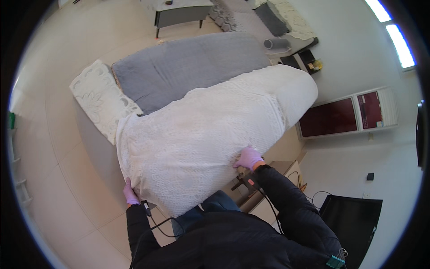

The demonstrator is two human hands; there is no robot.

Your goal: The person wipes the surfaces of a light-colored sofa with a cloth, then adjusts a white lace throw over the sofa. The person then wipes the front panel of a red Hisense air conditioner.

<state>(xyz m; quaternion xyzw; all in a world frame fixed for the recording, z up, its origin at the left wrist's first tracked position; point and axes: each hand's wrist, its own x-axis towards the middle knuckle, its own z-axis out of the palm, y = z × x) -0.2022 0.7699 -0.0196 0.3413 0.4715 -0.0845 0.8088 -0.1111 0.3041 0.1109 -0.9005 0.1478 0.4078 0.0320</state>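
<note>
A white lace-patterned cover (201, 134) lies draped in front of me over a long piece of furniture, its near edge hanging close to my legs. At the cover's left edge is my left hand (130, 193), in a pink-purple glove, touching the cloth; its fingers are partly hidden. My right hand (248, 158), gloved the same way, grips bunched cloth at the near right edge. Beyond the white cover stretches a grey plush cover (195, 67). A cream cloth with a flower pattern (100, 97) lies over the left end.
Behind stands a grey table with dark legs (183, 16). A sofa with a dark cushion (272, 18) is at the back right. To my right are a low cabinet (282, 166), a television (351, 222) and a dark red and white appliance (329, 117). Cables hang by both my sleeves.
</note>
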